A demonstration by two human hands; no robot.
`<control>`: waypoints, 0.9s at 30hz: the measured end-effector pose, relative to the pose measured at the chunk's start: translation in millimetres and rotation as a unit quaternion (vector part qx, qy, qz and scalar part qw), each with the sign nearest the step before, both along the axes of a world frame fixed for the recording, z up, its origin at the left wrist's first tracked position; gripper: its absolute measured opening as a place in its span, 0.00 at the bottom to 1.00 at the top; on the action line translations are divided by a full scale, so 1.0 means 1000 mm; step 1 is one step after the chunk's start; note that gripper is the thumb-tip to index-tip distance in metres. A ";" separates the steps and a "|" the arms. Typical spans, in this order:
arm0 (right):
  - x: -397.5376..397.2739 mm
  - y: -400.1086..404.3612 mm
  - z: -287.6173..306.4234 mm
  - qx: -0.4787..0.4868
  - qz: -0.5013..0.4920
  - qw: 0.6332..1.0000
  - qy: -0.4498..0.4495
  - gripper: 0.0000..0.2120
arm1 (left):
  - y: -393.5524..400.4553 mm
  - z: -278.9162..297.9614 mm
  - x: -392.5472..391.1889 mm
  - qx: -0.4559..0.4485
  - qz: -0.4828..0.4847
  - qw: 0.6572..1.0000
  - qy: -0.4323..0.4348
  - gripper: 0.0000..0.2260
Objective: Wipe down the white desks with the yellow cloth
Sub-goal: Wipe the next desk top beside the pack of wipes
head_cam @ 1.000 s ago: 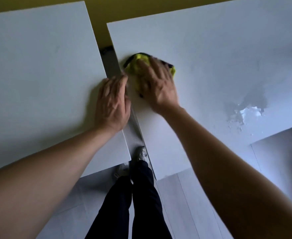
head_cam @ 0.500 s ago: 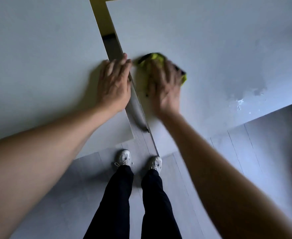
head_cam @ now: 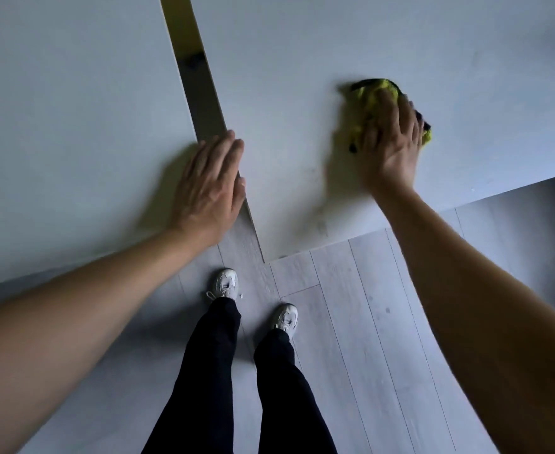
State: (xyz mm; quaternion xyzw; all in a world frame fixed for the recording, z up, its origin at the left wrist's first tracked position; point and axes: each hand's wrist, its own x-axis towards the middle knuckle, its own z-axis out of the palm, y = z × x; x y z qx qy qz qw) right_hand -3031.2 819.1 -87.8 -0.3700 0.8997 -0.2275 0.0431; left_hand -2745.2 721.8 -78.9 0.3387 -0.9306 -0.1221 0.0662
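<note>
Two white desks stand side by side with a narrow gap between them. On the right desk (head_cam: 302, 77) lies the crumpled yellow cloth (head_cam: 372, 95), and my right hand (head_cam: 389, 144) presses flat on it with straight fingers, covering most of it. My left hand (head_cam: 209, 188) rests flat, fingers together, on the near right corner of the left desk (head_cam: 73, 126), its fingertips at the gap's edge.
A gap (head_cam: 200, 103) between the desks shows grey floor and a yellow wall strip at the far end. My legs in black trousers and white shoes (head_cam: 227, 285) stand on the grey plank floor (head_cam: 351, 322) in front of the desks.
My right hand has slid the cloth to the right, away from the gap and across the right desk. The view has tilted down, showing more floor. My left hand stays on the left desk's corner.
</note>
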 end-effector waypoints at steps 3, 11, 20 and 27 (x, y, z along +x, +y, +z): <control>0.034 0.002 0.003 -0.017 -0.008 1.000 0.015 0.29 | 0.008 -0.001 -0.001 0.022 0.030 0.999 -0.014 0.25; 0.192 0.037 0.002 -0.046 0.174 0.984 -0.012 0.24 | 0.006 0.008 -0.007 0.082 0.058 0.994 -0.048 0.28; 0.019 0.079 -0.006 -0.053 -0.025 0.998 0.027 0.26 | 0.016 0.007 -0.016 0.077 0.090 0.989 -0.092 0.26; 0.125 0.076 0.000 -0.069 0.055 0.996 0.005 0.28 | 0.018 0.009 -0.020 0.073 0.095 0.988 -0.094 0.26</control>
